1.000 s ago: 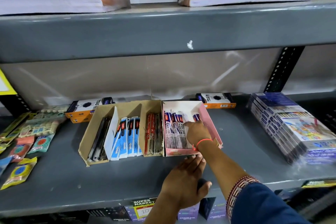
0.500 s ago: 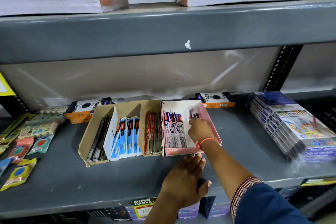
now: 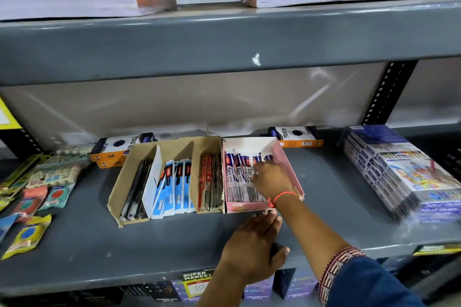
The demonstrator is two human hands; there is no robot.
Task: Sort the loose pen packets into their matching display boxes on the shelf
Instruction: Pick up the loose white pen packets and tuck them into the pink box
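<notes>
- Inside the pink display box (image 3: pixel 289 172), near the middle of the shelf (image 3: pixel 87 244), white-and-purple pen packets (image 3: pixel 237 177) stand in a row.
- Reaching in, the right hand (image 3: pixel 270 179) has its fingers on the packets at the row's right end; whether it pinches one, I cannot tell.
- Flat and open, the left hand (image 3: pixel 252 244) rests on the shelf near its front edge, fingertips touching the box's front wall.
- Touching the pink box's left side, a brown divided box (image 3: pixel 124 182) holds black, blue and red packets.
</notes>
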